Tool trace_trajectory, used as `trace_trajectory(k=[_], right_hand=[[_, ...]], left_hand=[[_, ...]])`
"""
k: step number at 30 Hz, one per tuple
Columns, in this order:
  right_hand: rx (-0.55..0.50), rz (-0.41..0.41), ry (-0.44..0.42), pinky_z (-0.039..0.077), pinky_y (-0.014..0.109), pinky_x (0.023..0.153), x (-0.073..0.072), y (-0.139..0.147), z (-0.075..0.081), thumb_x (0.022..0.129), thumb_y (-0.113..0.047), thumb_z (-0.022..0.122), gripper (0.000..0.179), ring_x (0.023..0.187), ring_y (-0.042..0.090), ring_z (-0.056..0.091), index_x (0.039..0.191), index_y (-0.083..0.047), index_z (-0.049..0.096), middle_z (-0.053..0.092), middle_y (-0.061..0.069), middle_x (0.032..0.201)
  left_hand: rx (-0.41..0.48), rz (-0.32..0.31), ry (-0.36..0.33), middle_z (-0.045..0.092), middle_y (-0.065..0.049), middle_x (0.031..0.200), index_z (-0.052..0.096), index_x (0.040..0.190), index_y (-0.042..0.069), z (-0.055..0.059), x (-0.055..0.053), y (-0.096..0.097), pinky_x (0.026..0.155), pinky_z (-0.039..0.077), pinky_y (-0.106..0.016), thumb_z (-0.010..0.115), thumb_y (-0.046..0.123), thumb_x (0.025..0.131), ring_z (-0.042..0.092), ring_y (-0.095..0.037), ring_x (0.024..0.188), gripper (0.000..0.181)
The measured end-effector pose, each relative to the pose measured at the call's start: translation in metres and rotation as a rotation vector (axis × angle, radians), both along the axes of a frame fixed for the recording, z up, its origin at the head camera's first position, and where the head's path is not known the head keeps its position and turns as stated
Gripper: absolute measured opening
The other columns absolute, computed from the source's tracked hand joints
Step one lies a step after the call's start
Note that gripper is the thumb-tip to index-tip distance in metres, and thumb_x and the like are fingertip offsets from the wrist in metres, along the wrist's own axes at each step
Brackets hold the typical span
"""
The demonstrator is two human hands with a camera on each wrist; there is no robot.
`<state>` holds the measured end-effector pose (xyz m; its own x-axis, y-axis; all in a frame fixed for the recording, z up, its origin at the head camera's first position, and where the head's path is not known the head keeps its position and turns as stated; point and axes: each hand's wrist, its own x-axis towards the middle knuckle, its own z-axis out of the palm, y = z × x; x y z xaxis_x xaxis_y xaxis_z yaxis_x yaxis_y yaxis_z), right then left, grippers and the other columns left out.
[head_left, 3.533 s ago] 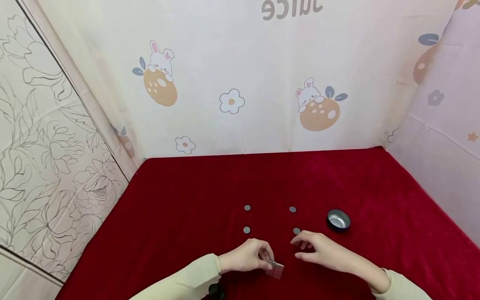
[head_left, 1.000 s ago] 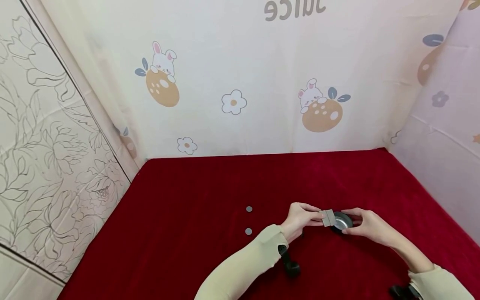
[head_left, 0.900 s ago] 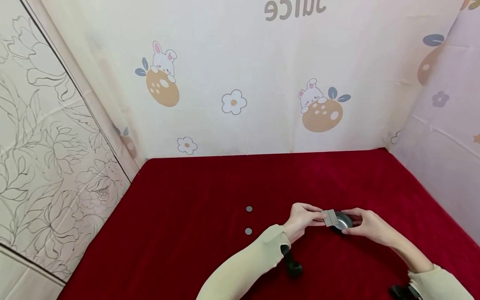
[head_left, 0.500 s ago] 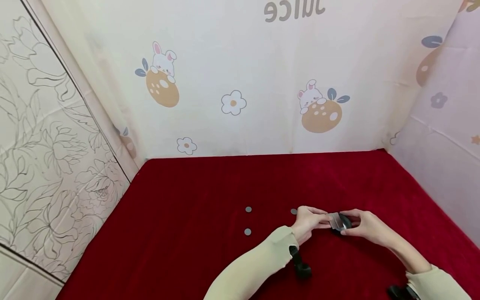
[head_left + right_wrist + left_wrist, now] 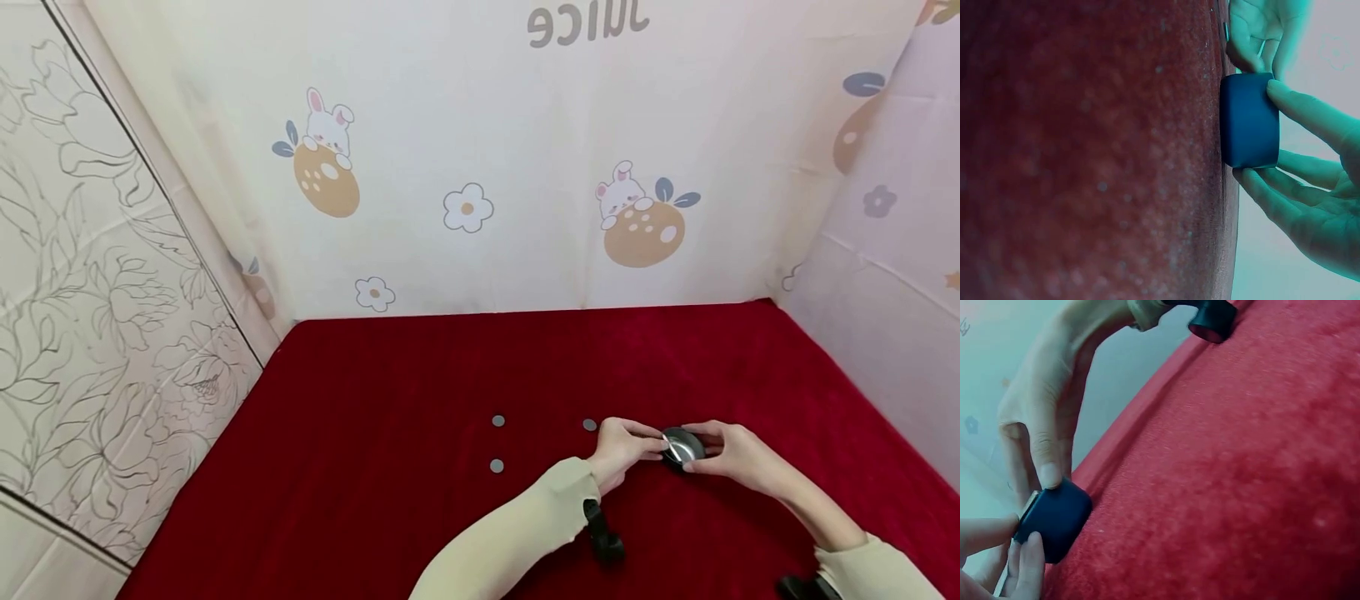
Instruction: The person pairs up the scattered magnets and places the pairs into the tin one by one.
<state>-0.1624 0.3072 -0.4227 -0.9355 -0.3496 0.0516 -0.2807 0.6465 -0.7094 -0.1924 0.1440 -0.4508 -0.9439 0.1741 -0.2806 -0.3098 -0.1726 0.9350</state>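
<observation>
One card [image 5: 672, 449], now edge-on: left hand [image 5: 624, 447] pinches it, right hand [image 5: 742, 454] grips a tin [image 5: 691, 444]. Only head view shows its inside.

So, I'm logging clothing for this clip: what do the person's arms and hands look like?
The left sleeve and right sleeve are plain pale cream. Near each cuff sits a black device: left device, right device. The left hand and right hand are ungloved. I see no cables.
</observation>
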Motion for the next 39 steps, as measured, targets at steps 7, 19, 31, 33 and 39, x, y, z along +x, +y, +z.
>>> trace_trajectory(k=[7,19,31,33,39], right_hand=[[-0.020,0.018,0.013,0.048,0.020,0.064,0.000,0.001,-0.001,0.072,-0.016,0.073,0.052,0.082,0.009,0.060,0.108,0.015,0.052,0.058,0.022,0.099],[0.012,-0.009,-0.002,0.049,0.021,0.064,-0.002,0.000,-0.001,0.070,-0.013,0.074,0.052,0.081,0.017,0.061,0.108,0.016,0.052,0.058,0.022,0.100],[0.034,0.026,-0.026,0.048,0.020,0.063,0.000,-0.002,0.001,0.073,-0.020,0.071,0.058,0.080,0.010,0.060,0.112,0.016,0.049,0.058,0.022,0.101],[0.078,0.024,0.001,0.047,0.021,0.064,0.000,-0.004,0.004,0.073,-0.021,0.071,0.057,0.081,0.011,0.059,0.112,0.015,0.049,0.058,0.021,0.101],[0.258,-0.036,0.139,0.044,0.033,0.073,0.005,-0.017,0.012,0.073,-0.031,0.071,0.057,0.095,0.028,0.053,0.112,0.006,0.054,0.055,0.018,0.107]], left_hand=[[-0.059,-0.011,0.022,0.062,-0.011,0.069,0.065,0.078,-0.004,-0.003,0.002,0.001,0.058,0.052,-0.033,0.068,-0.010,0.069,0.064,-0.031,0.065,0.011],[-0.175,-0.019,0.100,0.057,-0.004,0.069,0.066,0.077,-0.003,0.005,0.007,0.001,0.054,0.051,-0.027,0.069,-0.006,0.071,0.064,-0.024,0.060,0.008],[-0.107,-0.163,0.044,0.064,-0.011,0.070,0.065,0.083,-0.004,0.001,-0.002,-0.013,0.061,0.052,-0.033,0.065,-0.004,0.075,0.064,-0.031,0.069,0.008],[-0.104,-0.215,0.057,0.065,-0.013,0.074,0.064,0.086,-0.005,0.002,-0.004,-0.019,0.062,0.052,-0.034,0.063,-0.002,0.078,0.064,-0.031,0.071,0.009],[-0.150,-0.361,0.137,0.065,-0.014,0.086,0.062,0.099,-0.005,0.009,-0.009,-0.047,0.064,0.051,-0.031,0.057,0.004,0.084,0.064,-0.025,0.074,0.019]])
